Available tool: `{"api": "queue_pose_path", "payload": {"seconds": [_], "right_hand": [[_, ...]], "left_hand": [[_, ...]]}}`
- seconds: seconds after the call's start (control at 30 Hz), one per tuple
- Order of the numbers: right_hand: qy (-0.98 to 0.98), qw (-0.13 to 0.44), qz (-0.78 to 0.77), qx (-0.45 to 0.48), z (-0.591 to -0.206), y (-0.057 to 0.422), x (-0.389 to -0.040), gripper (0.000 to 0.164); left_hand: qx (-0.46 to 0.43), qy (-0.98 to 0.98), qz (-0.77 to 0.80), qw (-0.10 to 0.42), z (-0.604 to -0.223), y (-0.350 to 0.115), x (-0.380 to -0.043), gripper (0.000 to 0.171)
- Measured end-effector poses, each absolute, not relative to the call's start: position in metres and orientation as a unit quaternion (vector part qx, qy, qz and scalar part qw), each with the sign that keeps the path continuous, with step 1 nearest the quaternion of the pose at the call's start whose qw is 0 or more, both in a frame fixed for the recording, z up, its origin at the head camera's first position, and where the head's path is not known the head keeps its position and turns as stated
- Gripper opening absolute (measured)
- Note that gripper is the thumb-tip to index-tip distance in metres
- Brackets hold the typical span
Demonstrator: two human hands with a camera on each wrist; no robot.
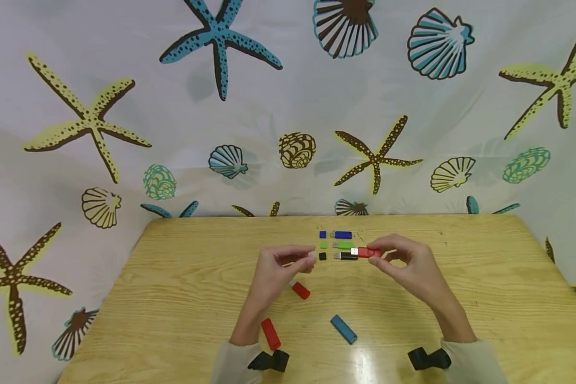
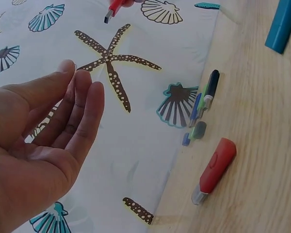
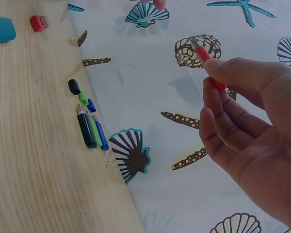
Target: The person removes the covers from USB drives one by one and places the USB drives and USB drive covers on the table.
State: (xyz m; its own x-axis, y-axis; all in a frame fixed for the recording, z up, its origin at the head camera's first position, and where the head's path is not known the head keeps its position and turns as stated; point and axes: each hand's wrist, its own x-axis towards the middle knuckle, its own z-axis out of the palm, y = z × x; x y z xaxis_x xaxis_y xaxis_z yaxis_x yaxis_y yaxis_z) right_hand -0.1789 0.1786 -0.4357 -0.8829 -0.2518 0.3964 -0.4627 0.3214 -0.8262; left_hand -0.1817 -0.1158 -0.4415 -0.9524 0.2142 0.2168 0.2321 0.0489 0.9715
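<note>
My right hand pinches a red USB stick between thumb and fingers, its bare metal plug pointing left. Facing it, my left hand pinches a small pale cap, mostly covered by the fingertips. On the table just beyond lie three uncapped USB sticks in a column: blue, green and black. Left of each plug sits its matching cap: blue, green and black. Another red USB stick with a clear cap on lies near my left wrist.
Nearer on the wooden table lie a longer red stick, partly beside my left forearm, and a teal-blue stick. A white cloth printed with starfish and shells hangs behind the table and at its sides.
</note>
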Motion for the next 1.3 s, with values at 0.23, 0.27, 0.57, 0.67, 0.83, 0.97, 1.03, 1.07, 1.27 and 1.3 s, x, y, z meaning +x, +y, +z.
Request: {"api": "queue_pose_path", "payload": {"seconds": [0.23, 0.27, 0.57, 0.67, 0.83, 0.97, 1.03, 1.07, 1.27, 1.3], "right_hand": [[-0.816, 0.082, 0.533, 0.209, -0.446, 0.177, -0.184, 0.019], [-0.816, 0.081, 0.533, 0.208, -0.447, 0.177, -0.184, 0.019], [-0.824, 0.055, 0.529, 0.195, -0.458, 0.173, -0.188, 0.018], [-0.828, 0.052, 0.526, 0.186, -0.462, 0.171, -0.189, 0.019], [-0.839, 0.055, 0.514, 0.166, -0.471, 0.169, -0.193, 0.02], [-0.853, 0.063, 0.499, 0.14, -0.475, 0.169, -0.197, 0.019], [-0.859, 0.064, 0.492, 0.122, -0.477, 0.17, -0.198, 0.018], [-0.861, 0.063, 0.492, 0.114, -0.477, 0.17, -0.199, 0.018], [-0.863, 0.054, 0.494, 0.091, -0.484, 0.167, -0.2, 0.018], [-0.863, 0.051, 0.494, 0.09, -0.485, 0.166, -0.201, 0.018]], "left_hand": [[-0.136, -0.715, -0.685, 0.014, -0.446, -0.113, -0.182, 0.021], [-0.135, -0.716, -0.684, 0.016, -0.447, -0.113, -0.182, 0.021], [-0.142, -0.746, -0.65, 0.03, -0.453, -0.112, -0.184, 0.021], [-0.134, -0.761, -0.634, 0.036, -0.458, -0.111, -0.186, 0.022], [-0.12, -0.771, -0.624, 0.042, -0.467, -0.107, -0.191, 0.021], [-0.11, -0.788, -0.604, 0.045, -0.474, -0.103, -0.193, 0.021], [-0.105, -0.798, -0.591, 0.046, -0.478, -0.1, -0.195, 0.021], [-0.106, -0.802, -0.586, 0.046, -0.48, -0.099, -0.195, 0.02], [-0.098, -0.816, -0.569, 0.033, -0.487, -0.094, -0.199, 0.017], [-0.098, -0.819, -0.564, 0.032, -0.489, -0.093, -0.2, 0.016]]}}
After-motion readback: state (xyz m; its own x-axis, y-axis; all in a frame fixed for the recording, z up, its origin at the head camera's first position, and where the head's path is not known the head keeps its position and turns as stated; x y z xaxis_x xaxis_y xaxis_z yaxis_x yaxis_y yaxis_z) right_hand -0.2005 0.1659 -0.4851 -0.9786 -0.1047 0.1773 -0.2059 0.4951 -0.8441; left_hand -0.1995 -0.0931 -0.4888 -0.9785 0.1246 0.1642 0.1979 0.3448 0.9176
